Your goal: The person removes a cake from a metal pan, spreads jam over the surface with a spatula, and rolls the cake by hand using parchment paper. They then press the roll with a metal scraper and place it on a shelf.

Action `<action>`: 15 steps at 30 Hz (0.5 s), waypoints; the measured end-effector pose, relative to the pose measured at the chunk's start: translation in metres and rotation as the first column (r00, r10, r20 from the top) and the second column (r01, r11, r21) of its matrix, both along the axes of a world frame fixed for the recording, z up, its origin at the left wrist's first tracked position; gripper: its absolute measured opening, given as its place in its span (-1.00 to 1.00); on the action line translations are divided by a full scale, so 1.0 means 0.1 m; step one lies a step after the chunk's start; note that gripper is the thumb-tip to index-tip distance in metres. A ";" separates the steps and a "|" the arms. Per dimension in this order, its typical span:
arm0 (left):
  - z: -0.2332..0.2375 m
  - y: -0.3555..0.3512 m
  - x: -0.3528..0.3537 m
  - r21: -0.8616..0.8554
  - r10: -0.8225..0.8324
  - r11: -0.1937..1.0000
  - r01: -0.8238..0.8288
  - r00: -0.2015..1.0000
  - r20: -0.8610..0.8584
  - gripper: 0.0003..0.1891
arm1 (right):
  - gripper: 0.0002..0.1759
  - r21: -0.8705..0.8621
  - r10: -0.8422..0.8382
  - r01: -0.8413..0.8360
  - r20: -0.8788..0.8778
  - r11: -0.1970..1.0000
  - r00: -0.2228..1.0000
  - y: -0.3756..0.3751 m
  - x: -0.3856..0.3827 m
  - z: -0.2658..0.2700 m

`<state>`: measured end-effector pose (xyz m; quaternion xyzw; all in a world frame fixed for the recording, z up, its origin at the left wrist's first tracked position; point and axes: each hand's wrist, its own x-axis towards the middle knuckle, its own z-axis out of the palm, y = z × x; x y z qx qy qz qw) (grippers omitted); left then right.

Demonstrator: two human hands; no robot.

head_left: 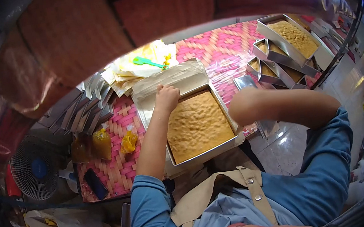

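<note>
A square golden-brown cake (198,127) fills a metal cake tin (218,148) in front of me. The tin stands on a larger tray lined with brown paper (173,80). My left hand (167,98) is closed at the tin's far left corner, fingers curled down; whatever they grip is hidden. Beside the tin's right edge is my right hand (241,105), smeared and partly covered by its own forearm, so its fingers do not show.
A green spatula (150,63) lies on stained paper sheets. Several tins with cake (291,37) are at the right. Stacked metal tins (85,110), bagged yellow filling (101,144), a phone (95,183) and a fan (37,167) are at the left. Pink woven matting (219,44) covers the table.
</note>
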<state>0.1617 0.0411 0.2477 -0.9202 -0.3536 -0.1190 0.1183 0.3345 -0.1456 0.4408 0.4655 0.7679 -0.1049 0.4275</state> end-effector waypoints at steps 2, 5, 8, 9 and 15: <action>-0.01 -0.03 -0.04 -0.097 0.064 0.994 -0.058 0.996 0.067 -0.86 | -0.79 0.147 -0.138 0.145 -0.059 0.978 0.989 0.02 0.23 0.17; -0.05 -0.08 -0.28 -0.160 0.159 0.981 -0.110 0.926 0.342 -0.87 | -0.81 0.518 -0.153 0.372 -0.416 0.770 0.897 0.00 0.84 -0.01; -0.13 -0.17 -0.67 -0.182 0.243 0.969 -0.167 0.769 0.592 -0.88 | -0.81 0.692 -0.099 0.470 -0.505 0.548 0.858 0.17 0.99 -0.88; -0.18 -0.22 -0.82 -0.178 0.247 0.968 -0.175 0.768 0.591 -0.88 | -0.78 0.625 -0.213 0.572 -0.555 0.531 0.804 0.19 0.91 -1.09; -0.35 -0.43 -1.25 -0.867 0.764 0.435 0.244 0.409 0.498 -0.71 | -0.73 0.581 -0.275 0.527 -0.468 0.621 0.840 0.36 0.83 -1.72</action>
